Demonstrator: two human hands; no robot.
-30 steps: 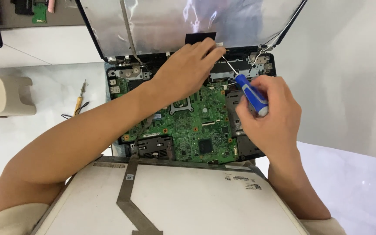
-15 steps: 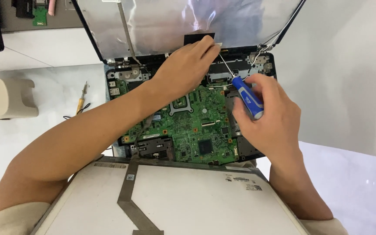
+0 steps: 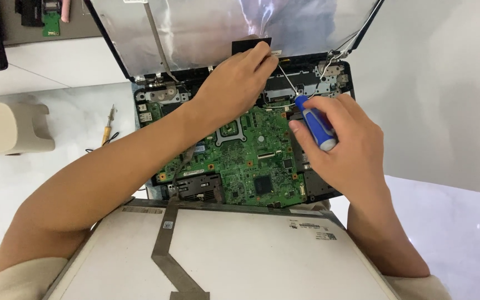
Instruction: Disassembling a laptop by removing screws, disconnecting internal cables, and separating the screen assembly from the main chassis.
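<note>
— While the left hand (image 3: 234, 83) keeps to its spot at the rear edge of the opened laptop base (image 3: 340, 191), what has shifted over the last second?

— Mostly the right hand (image 3: 343, 150). It has slid a little toward the hinge line, and the blue-handled screwdriver (image 3: 315, 123) now leans more steeply, its thin shaft running up and left to a point just under the left fingertips (image 3: 265, 53).

— How are the hands set?

— The right hand is wrapped shut around the blue handle, thumb along one side. The left hand has its fingers drawn together at the tips, pressed or pinching at something small by the black tab under the foil-backed lid (image 3: 195, 33) — what exactly they hold is too small to tell.

— And the tip itself?

— It appears to rest on the dark strip behind the green motherboard (image 3: 240, 161), close to the right hinge (image 3: 331, 69), though the contact point is partly hidden by the left fingers.

— What does that say of the work?

— The tool looks seated and steadied rather than travelling, so the person seems settled on one fastener at the back edge. The detached screen panel (image 3: 240, 255) with its flat ribbon cable (image 3: 165, 244) lies in front, and a yellow-handled tool (image 3: 108, 129) sits untouched on the white table (image 3: 445, 111).
</note>
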